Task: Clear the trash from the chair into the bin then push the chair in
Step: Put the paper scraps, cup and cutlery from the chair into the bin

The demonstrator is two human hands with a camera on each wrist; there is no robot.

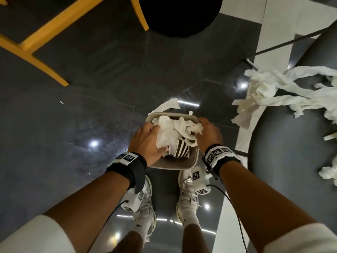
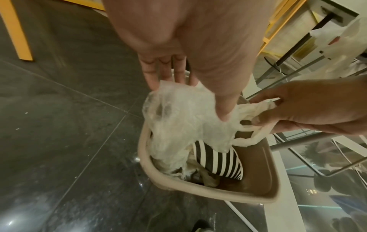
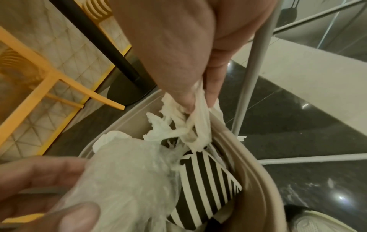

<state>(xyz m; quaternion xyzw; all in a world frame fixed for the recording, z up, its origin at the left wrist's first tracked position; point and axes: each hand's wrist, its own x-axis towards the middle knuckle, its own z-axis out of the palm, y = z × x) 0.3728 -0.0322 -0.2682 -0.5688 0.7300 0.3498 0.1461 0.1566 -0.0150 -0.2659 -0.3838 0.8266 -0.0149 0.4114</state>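
Chair [image 1: 284, 143] comes first as the largest item: I see its dark round seat at the right of the head view, near the bin, with loose white tissue [image 1: 269, 88] lying across the seat and one strand hanging over the edge. I judge the chair is not yet ready to push in.

Bin [image 1: 173, 164] stands on the floor [image 1: 73, 115] just ahead of my shoes, beige with a rounded rim, already holding a black-and-white striped cup [image 2: 218, 161] and other waste.

Wad of tissue and thin plastic film [image 2: 178, 119] sits at the bin mouth, partly above the rim, between both hands.

Left hand [image 1: 145, 141] rests on the wad from the left with straight fingers and the thumb pressing into the film; nothing is curled round it that I can see. Right hand [image 1: 209, 132] pinches twisted tissue strands [image 3: 190, 125] between thumb and fingers at the far rim of the bin.

Handling judgement: this material is very light, soft and springy, and will likely rebound upward unless pressed down. The film looks slippery, and the tissue tears easily in thin strands. For the seat load, I would gather it at the bunched middle, not by trailing ends, and scoop with both hands.
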